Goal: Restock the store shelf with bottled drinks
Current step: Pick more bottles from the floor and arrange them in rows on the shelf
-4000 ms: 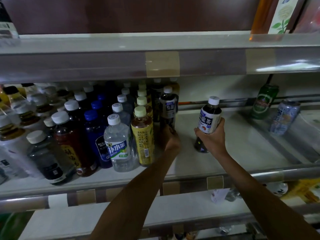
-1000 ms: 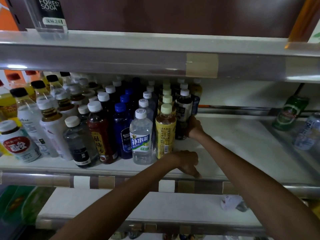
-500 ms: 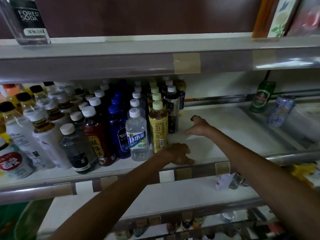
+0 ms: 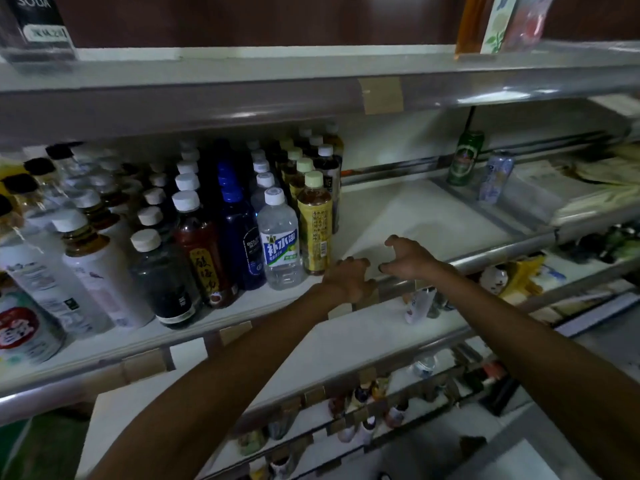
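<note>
Rows of bottled drinks fill the left half of the white middle shelf [image 4: 433, 216]. At the front of the rows stand a yellow-labelled tea bottle [image 4: 314, 223], a clear water bottle [image 4: 280, 240] and a dark blue soda bottle [image 4: 239, 226]. A row of dark tea bottles with white caps [image 4: 327, 168] runs back along the right side of the rows. My left hand [image 4: 348, 277] rests on the shelf's front edge just right of the yellow bottle, holding nothing. My right hand [image 4: 407, 256] hovers over the bare shelf with fingers curled apart, empty.
A green can [image 4: 464, 157] and a pale can [image 4: 495, 181] stand at the shelf's back right. Flat packets [image 4: 588, 188] lie at far right. An upper shelf rail [image 4: 311, 98] overhangs. Lower shelves hold small bottles [image 4: 419, 304].
My right hand has let go of the dark tea bottle in the row and drawn back toward the front edge. My left hand has stayed on the front rail.
</note>
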`<act>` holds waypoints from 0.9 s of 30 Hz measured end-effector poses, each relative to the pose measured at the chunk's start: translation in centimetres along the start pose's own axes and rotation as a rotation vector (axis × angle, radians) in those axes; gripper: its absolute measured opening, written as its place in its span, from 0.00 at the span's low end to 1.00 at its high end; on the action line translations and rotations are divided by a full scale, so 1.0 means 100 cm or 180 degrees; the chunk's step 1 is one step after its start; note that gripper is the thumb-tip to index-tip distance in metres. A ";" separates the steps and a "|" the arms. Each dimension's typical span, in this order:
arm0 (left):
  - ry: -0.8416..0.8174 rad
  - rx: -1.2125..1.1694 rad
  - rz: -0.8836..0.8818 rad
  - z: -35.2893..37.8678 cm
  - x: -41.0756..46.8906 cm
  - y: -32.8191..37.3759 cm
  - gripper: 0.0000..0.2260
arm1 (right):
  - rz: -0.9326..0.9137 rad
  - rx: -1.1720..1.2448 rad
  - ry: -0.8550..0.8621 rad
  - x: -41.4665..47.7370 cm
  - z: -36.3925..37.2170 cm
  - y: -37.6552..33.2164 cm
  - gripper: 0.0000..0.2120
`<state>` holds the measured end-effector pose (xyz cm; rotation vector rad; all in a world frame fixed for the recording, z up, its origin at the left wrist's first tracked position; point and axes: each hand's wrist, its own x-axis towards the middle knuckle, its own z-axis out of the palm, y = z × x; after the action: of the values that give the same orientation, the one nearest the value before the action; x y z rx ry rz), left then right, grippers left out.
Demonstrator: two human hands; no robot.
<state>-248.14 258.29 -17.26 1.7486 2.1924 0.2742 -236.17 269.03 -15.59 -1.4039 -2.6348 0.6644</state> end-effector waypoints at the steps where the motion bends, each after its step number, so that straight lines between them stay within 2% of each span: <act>1: -0.0029 0.0010 0.0029 0.002 -0.004 0.001 0.25 | 0.0006 -0.0063 0.0019 -0.010 0.004 0.003 0.30; 6: -0.0028 0.0055 0.0162 0.025 -0.018 0.018 0.23 | 0.0075 -0.0357 -0.0007 -0.059 0.021 0.026 0.28; 11: 0.0250 0.0457 0.0350 0.042 -0.037 0.039 0.27 | 0.0078 -0.0491 0.0117 -0.114 0.033 0.049 0.32; 14: 0.0297 0.0162 0.0601 0.051 -0.043 0.046 0.28 | 0.0203 -0.0441 0.0152 -0.134 0.037 0.062 0.30; 17: -0.0010 -0.0173 0.0740 0.066 -0.049 0.054 0.30 | 0.0308 -0.0508 0.0149 -0.149 0.044 0.075 0.30; 20: -0.0280 0.0035 0.0624 0.091 -0.057 0.062 0.28 | 0.0518 -0.0412 -0.0008 -0.167 0.059 0.091 0.32; 27: -0.0922 0.0127 0.0666 0.161 -0.092 0.085 0.21 | 0.0843 -0.0125 -0.0398 -0.226 0.118 0.141 0.29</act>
<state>-232.69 250.54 -28.04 1.9073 1.8283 0.0211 -215.49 253.68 -29.20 -1.7999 -2.5892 0.7525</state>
